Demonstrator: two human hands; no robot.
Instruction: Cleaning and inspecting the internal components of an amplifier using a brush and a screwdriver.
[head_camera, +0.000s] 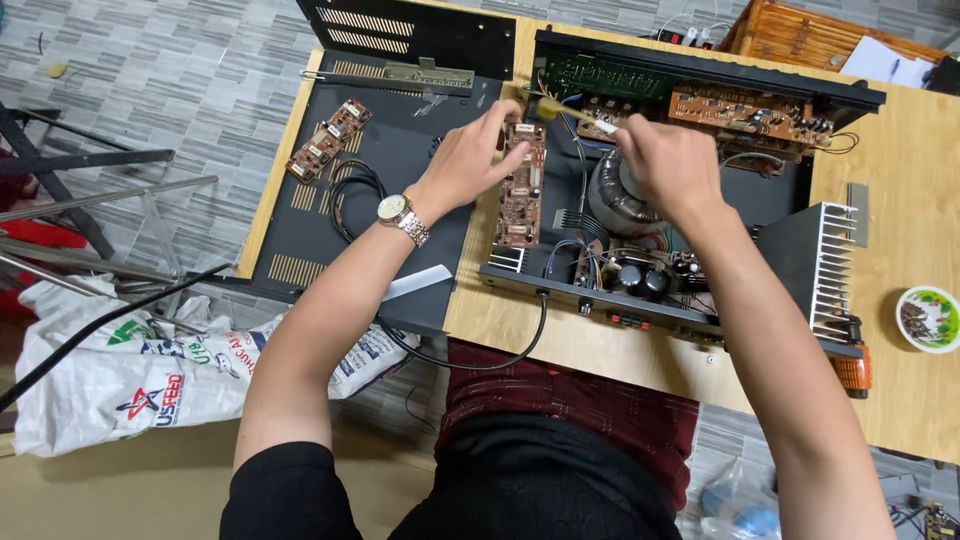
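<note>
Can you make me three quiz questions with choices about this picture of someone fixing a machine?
1. Where is the small bowl?
A. far right of the table
B. on the floor
C. inside the open machine

2. What colour is the circuit board under the left hand?
A. blue
B. brown
C. white

3. What is the right hand doing?
A. resting flat
B. holding a small brush
C. pointing upward

Answers: 1 A, it sits by the table's right edge. 2 B, the board looks brown. 3 B, fingers grip the handle.
</note>
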